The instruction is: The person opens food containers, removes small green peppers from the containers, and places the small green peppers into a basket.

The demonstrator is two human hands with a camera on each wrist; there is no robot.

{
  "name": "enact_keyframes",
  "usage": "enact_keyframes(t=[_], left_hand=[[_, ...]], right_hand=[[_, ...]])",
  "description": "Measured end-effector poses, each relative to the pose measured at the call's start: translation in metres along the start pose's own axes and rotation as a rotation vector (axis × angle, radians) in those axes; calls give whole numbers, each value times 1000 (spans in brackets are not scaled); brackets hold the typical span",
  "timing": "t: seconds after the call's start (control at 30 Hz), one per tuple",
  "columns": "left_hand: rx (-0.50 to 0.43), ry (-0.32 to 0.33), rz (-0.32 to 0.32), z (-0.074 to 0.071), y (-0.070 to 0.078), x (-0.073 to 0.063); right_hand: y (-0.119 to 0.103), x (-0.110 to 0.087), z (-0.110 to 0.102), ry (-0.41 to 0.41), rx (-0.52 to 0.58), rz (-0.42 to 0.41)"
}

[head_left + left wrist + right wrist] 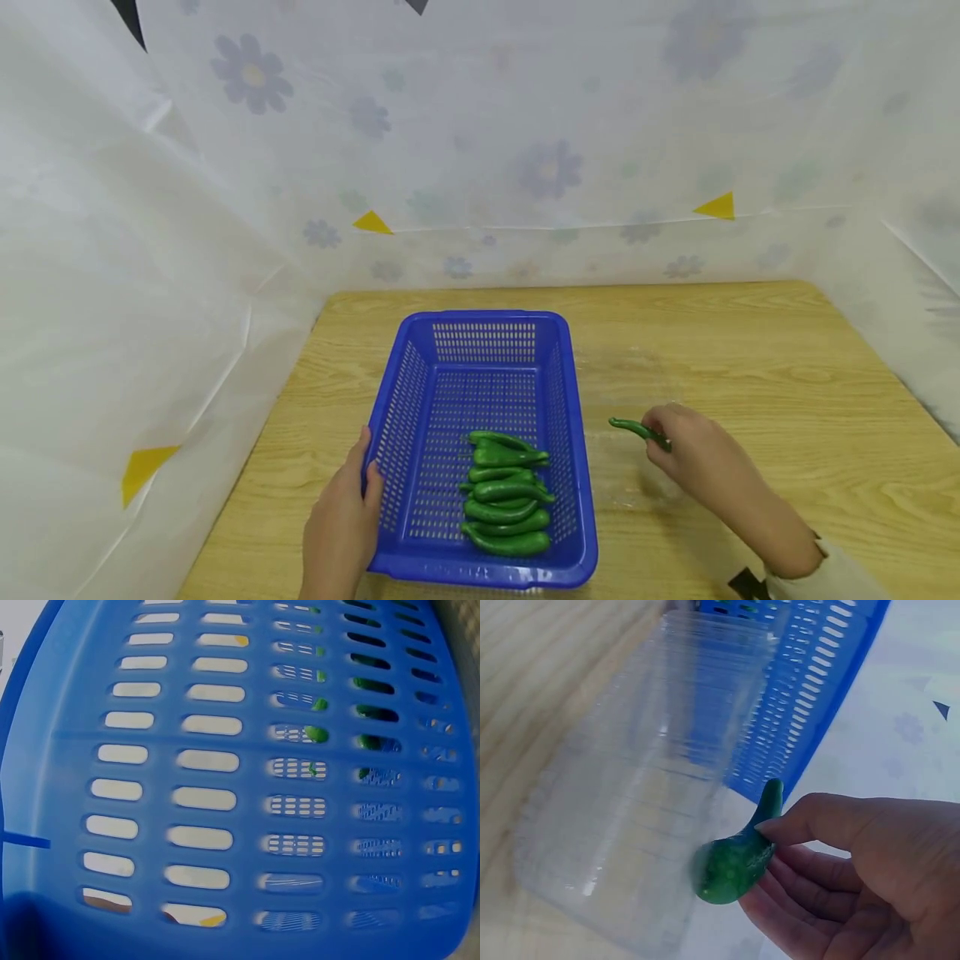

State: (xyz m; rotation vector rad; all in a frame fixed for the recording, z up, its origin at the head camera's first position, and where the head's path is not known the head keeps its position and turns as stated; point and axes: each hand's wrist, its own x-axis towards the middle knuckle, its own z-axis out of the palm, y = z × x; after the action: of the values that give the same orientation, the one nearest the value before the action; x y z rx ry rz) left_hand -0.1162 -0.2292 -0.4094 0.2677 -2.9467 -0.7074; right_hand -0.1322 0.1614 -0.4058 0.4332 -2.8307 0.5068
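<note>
A blue plastic basket point(480, 575) with slotted walls stands on the table. Several green peppers point(510, 492) lie in a row across its near right part. My left hand point(341, 508) holds the basket's left side near the front, thumb at the rim; in the left wrist view only the slotted basket wall point(157, 817) shows, up close. To the right of the basket, my right hand point(697, 446) pinches one green pepper point(735, 862) between thumb and fingers. This pepper is over or beside a clear plastic box point(615, 802), which is faint in the head view.
The wood-grain table point(787, 375) stretches beyond the basket and to the right. White flower-print sheeting point(480, 142) encloses the back and sides, with yellow triangular marks point(716, 207) on it. The clear box stands close to the basket's right wall.
</note>
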Motion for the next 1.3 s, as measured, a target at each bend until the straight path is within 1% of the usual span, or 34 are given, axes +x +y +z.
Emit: enact_keyframes(t=[0.23, 0.47, 0.7, 0.97, 1.13, 1.3], left_hand=[[-2, 5, 7, 0, -1, 0], [-1, 16, 6, 2, -2, 1], [-5, 25, 13, 2, -3, 0], [-15, 27, 19, 2, -2, -1], [-17, 31, 23, 2, -3, -1], [-20, 26, 24, 1, -3, -1]], right_hand=[[-15, 6, -6, 45, 50, -38], [-30, 11, -7, 132, 47, -140], [-43, 19, -3, 241, 46, -278], [-61, 29, 2, 258, 42, -338], [-71, 35, 8, 243, 39, -366], [-79, 40, 11, 258, 45, -403]])
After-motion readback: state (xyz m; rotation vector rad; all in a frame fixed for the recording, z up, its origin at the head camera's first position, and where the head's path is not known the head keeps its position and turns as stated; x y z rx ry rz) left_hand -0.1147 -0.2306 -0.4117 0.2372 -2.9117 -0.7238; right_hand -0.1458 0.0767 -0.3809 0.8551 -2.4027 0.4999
